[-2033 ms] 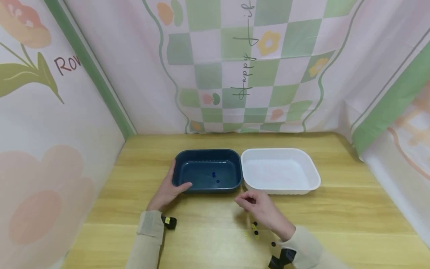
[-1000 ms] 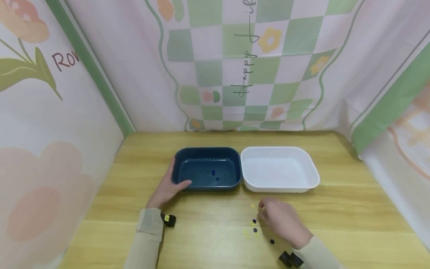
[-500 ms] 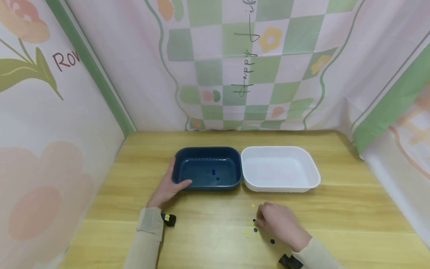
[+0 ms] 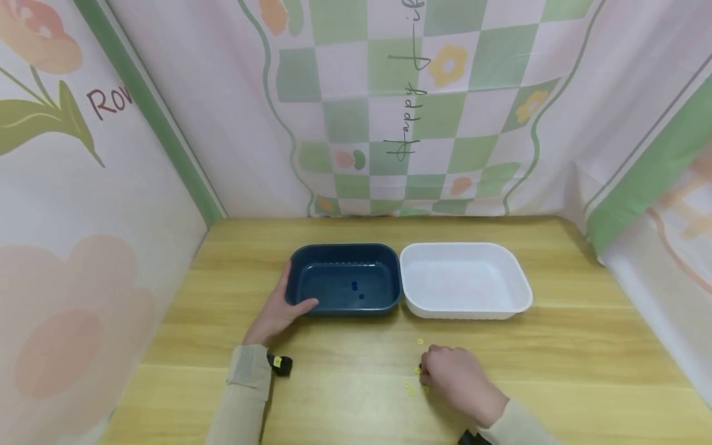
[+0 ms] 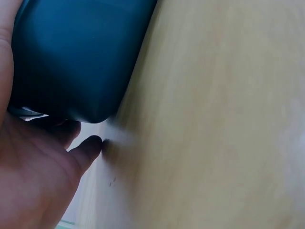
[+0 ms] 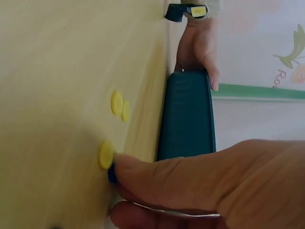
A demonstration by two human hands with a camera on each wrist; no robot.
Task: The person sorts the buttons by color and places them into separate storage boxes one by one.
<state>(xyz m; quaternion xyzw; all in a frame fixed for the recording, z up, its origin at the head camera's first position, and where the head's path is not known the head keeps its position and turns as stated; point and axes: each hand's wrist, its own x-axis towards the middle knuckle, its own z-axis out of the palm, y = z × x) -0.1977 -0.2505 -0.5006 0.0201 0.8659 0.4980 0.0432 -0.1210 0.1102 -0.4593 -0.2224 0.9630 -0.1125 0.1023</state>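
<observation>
A dark blue dish [image 4: 345, 307] stands on the table, and my left hand [image 4: 276, 313] grips its left end, thumb over the near rim. Inside the dish lie three small blue buttons [image 4: 354, 286]. My right hand [image 4: 458, 380] is low over the table in front of the white dish, fingers curled down. At its thumb tip is a blue button [image 6: 112, 172], right beside a yellow button [image 6: 106, 154]; whether the fingers pinch the blue one is unclear. More yellow buttons [image 6: 117, 102] lie just left of the hand. The hand covers part of this group.
A white dish [image 4: 466, 310] stands right against the dark blue dish. One yellow button [image 4: 419, 341] lies apart, nearer the dishes. The wooden table [image 4: 345, 383] meets a patterned curtain [image 4: 356, 123] at the back. Both wrists carry small black cameras [image 4: 282, 365].
My right hand moved from beside the dishes to the loose buttons, then slightly left and nearer me, covering dark buttons that were visible. A lone yellow button appeared near the dishes. My left hand stayed.
</observation>
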